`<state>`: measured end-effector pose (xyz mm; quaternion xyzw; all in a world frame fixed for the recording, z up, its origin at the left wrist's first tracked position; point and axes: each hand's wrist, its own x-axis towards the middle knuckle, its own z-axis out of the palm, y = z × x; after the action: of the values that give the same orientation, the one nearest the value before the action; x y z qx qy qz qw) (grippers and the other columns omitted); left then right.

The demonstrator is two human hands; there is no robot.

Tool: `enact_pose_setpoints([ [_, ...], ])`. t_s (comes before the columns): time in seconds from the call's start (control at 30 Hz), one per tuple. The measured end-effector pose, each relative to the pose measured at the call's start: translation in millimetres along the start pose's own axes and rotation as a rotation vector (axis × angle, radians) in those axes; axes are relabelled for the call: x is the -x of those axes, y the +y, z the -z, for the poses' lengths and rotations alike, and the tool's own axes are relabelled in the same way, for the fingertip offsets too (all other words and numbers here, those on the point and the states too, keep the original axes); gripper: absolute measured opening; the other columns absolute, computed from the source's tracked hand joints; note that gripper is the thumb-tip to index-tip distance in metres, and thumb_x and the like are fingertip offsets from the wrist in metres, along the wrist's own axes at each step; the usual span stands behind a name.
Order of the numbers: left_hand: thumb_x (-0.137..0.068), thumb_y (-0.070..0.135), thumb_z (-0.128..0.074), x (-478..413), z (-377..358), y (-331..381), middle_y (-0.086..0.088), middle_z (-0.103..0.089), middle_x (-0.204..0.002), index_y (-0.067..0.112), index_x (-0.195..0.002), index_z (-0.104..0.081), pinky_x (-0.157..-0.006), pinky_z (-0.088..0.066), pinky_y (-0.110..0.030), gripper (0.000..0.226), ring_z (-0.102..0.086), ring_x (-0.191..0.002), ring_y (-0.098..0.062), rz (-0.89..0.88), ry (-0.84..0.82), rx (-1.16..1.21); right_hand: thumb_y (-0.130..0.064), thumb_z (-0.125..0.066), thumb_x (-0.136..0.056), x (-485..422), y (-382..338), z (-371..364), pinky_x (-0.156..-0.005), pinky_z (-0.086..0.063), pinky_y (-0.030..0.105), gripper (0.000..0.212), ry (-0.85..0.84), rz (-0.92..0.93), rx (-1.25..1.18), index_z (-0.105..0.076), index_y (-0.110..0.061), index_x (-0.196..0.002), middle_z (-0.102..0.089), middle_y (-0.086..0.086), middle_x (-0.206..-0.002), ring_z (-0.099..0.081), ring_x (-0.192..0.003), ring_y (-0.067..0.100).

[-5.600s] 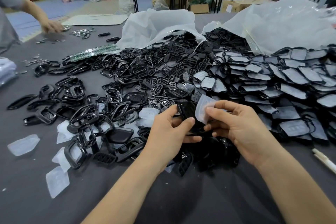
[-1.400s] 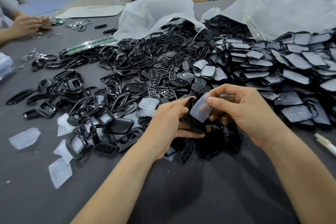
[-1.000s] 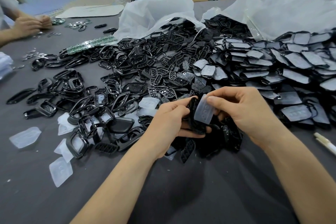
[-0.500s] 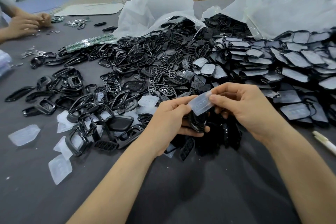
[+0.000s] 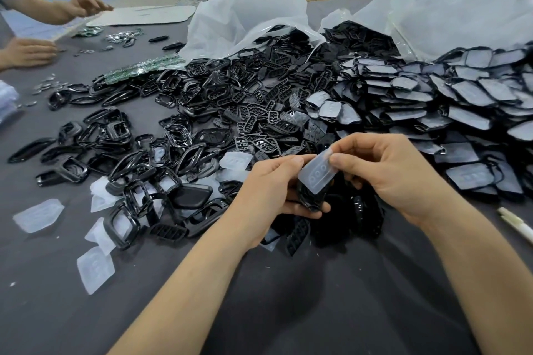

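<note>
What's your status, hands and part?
Left hand grips black shell. Right hand pinches translucent button pad, tilted over shell, not seated. Loose black parts heaped right beneath; nothing between pad and shell.

Bare forearms [image 5: 184, 282], bare left grip [image 5: 271, 187], right grip [image 5: 395, 176]

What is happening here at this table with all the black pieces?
A person is assembling key fobs. The left hand grips a black fob shell; the right hand pinches a translucent button pad at its upper end, not yet seated. Heaps of loose shells lie on the grey table. Another person's hands work far left.
</note>
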<state>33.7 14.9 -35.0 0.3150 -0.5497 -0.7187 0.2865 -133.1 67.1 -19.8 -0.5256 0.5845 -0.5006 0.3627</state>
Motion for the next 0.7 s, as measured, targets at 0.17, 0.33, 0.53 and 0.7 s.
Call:
enact_pose_setpoints([
  [0.17, -0.103, 0.018, -0.037, 0.6, -0.6, 0.4, -0.010, -0.073, -0.084, 0.014, -0.105, -0.070, -0.051, -0.054, -0.027, 0.033, -0.069, -0.061, -0.027, 0.006, 0.009, 0.000, -0.007, -0.068, -0.085, -0.5, 1.0, -4.0, -0.051, -0.044, 0.015, 0.015, -0.017, 0.016, 0.059, -0.070, -0.019, -0.077, -0.066, -0.006, -0.063, -0.051, -0.054, 0.002],
  [0.33, -0.103, 0.019, -0.039, 0.5, -1.7, 0.9, -0.011, -0.072, -0.083, 0.014, -0.104, -0.070, -0.050, -0.054, -0.026, 0.032, -0.069, -0.059, -0.025, 0.009, 0.014, 0.005, -0.008, -0.069, -0.084, -0.8, 1.4, -4.6, -0.057, -0.043, 0.011, 0.014, 0.005, 0.072, 0.143, -0.071, -0.020, -0.078, -0.067, -0.008, -0.066, -0.054, -0.058, -0.001],
  [0.53, -0.103, 0.018, -0.040, 1.3, -1.6, 0.3, -0.012, -0.073, -0.085, 0.016, -0.103, -0.070, -0.051, -0.054, -0.026, 0.030, -0.069, -0.061, -0.025, -0.001, 0.005, 0.002, -0.012, -0.071, -0.083, -1.9, 4.9, -3.8, -0.058, -0.041, 0.013, 0.013, 0.025, 0.088, 0.221, -0.071, -0.024, -0.077, -0.063, -0.016, -0.059, -0.049, -0.054, -0.001],
  [0.7, -0.103, 0.015, -0.040, 1.1, -1.9, 1.1, -0.012, -0.073, -0.082, 0.014, -0.105, -0.069, -0.050, -0.055, -0.026, 0.029, -0.069, -0.060, -0.025, -0.001, 0.010, 0.016, -0.013, -0.071, -0.083, -1.6, 5.0, -3.3, -0.060, -0.042, 0.016, 0.014, 0.023, 0.100, 0.232, -0.072, -0.025, -0.076, -0.066, -0.013, -0.063, -0.052, -0.056, 0.002],
])
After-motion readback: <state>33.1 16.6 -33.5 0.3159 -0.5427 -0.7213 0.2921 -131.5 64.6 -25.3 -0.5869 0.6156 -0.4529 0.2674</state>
